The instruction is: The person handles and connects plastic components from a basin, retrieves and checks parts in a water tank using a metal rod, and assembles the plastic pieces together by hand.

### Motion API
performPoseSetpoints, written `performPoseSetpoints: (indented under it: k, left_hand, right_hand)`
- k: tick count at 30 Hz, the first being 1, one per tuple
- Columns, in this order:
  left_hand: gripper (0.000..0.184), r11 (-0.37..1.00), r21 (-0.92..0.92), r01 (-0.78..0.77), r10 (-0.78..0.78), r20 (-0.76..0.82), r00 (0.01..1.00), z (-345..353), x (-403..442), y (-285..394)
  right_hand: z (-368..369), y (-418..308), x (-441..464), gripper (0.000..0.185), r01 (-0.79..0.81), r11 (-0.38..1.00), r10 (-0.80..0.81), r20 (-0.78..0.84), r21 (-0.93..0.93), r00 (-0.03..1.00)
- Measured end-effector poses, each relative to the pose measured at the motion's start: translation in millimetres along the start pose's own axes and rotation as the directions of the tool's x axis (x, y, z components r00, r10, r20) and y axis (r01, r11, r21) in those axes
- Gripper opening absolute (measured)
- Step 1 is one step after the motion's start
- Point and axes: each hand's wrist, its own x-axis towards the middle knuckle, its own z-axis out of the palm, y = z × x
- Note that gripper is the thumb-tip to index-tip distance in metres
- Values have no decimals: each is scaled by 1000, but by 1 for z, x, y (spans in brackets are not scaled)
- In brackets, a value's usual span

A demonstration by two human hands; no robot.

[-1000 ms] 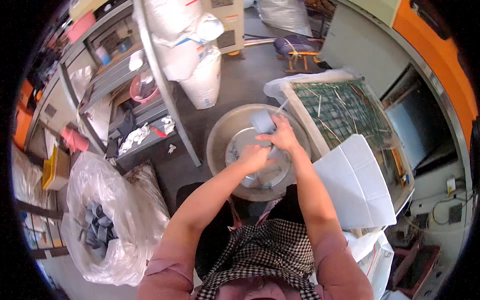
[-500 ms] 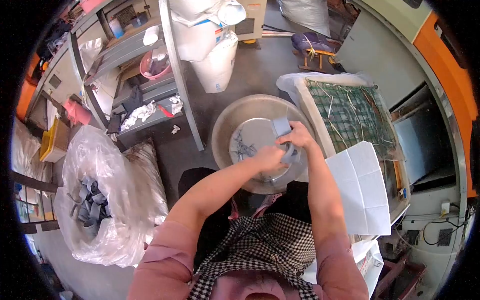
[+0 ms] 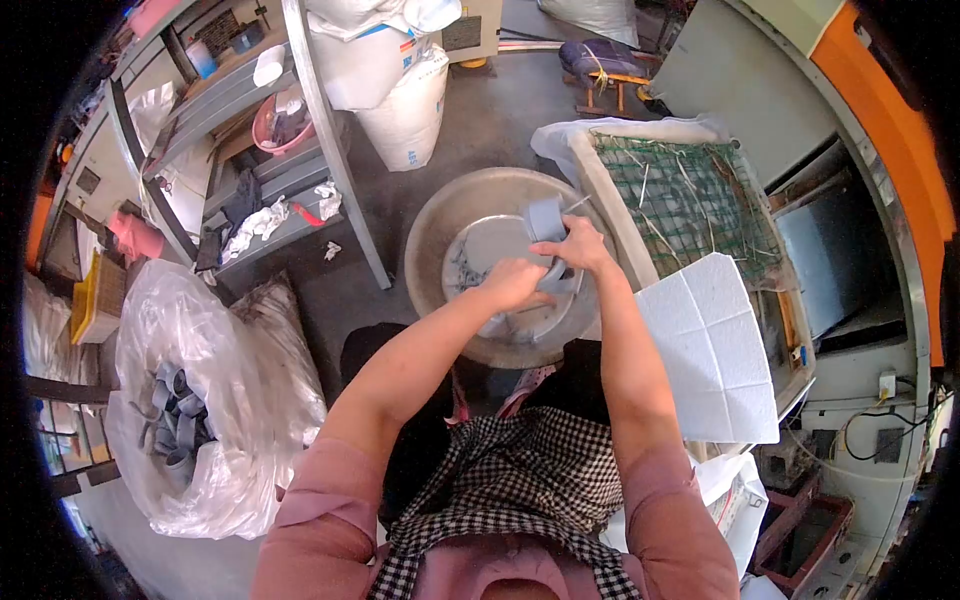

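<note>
Over the wide round basin (image 3: 425,240) both of my hands meet at a grey plastic part (image 3: 545,220) with curved, ring-like walls. My right hand (image 3: 580,245) is closed around it from the right, thumb toward the middle. My left hand (image 3: 512,284) is closed at the part's lower curved end, its fingers partly hidden. Whether this is one piece or two joined ones I cannot tell. Small thin grey scraps (image 3: 462,272) lie in the basin below my hands.
To the left, an open clear plastic bag (image 3: 240,400) holds several grey plastic parts (image 3: 180,425). A metal rack (image 3: 335,150) stands behind it. On the right are a white-edged bin with green netting (image 3: 660,190) and a white panel (image 3: 710,350). White sacks (image 3: 405,115) stand behind.
The view has shifted, so the surroundings sit slightly higher and farther left. My hands stay together over the basin, and the grey part looks turned a little between them.
</note>
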Motion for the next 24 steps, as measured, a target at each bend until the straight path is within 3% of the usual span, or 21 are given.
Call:
performPoseSetpoints:
  k: [2, 4, 5, 7, 9, 11, 12, 14, 15, 17, 19, 21, 22, 23, 24]
  left_hand:
    - [46, 1000, 24, 1, -2, 14, 1000, 2, 3, -3]
    - [43, 1000, -1, 17, -17, 10, 1000, 5, 4, -7]
    - [43, 1000, -6, 23, -23, 10, 1000, 8, 4, -9]
    - [41, 993, -116, -15, -2, -148, 989, 11, 4, -13]
    - [41, 991, -134, 9, -27, -130, 991, 5, 5, -12]
    - [42, 988, -153, 32, -49, -108, 993, -7, 2, -5]
    - [43, 973, -230, 37, -69, -133, 989, -11, 1, -3]
    - [44, 951, -306, 40, -94, -163, 982, -13, 2, -4]
    - [44, 923, -384, -40, -56, -234, 971, -12, 3, -5]
    - [45, 883, -453, -123, -27, -311, 950, -11, 4, -7]
    - [44, 847, -503, -172, 0, -323, 946, -13, 4, -5]
    - [42, 794, -582, -175, -28, -322, 946, -5, 9, -3]
    - [39, 739, -651, -172, -64, -322, 944, -5, 8, -1]
    - [39, 748, -644, -157, -93, -338, 937, -7, 7, 0]
    - [38, 742, -665, -81, -134, -265, 955, -18, 4, 6]
  right_hand:
    - [-1, 6, 2, 71, 9, 998, -11, 37, 58, 999]
    - [1, 8, 0, 68, 140, 990, -136, -282, -7, 950]
    - [1, 9, 0, 68, 141, 990, -137, -275, -8, 952]
    - [-5, 6, 2, 53, 211, 962, -117, -436, 175, 892]
    - [-12, 12, 8, 48, 259, 954, -147, -518, 151, 843]
    - [-21, 17, 8, 49, 200, 930, 77, -695, 308, 715]
    - [-22, 25, 10, 49, 201, 930, 75, -695, 308, 715]
    - [-22, 43, 19, 53, 0, 962, 233, -825, 272, 515]
    - [-26, 43, 17, 53, 4, 963, 228, -825, 269, 517]
    - [-32, 43, 13, 57, 90, 867, 316, -682, 489, 660]
    - [-35, 30, 5, 55, 146, 888, 219, -678, 437, 702]
    - [-36, 13, -6, 49, 244, 949, -18, -739, 200, 673]
    - [-33, 17, -2, 46, 235, 954, -12, -761, 185, 649]
    - [-31, 23, 4, 45, 217, 951, 37, -777, 221, 629]
    - [-24, 45, 22, 47, 418, 770, 131, -761, 482, 636]
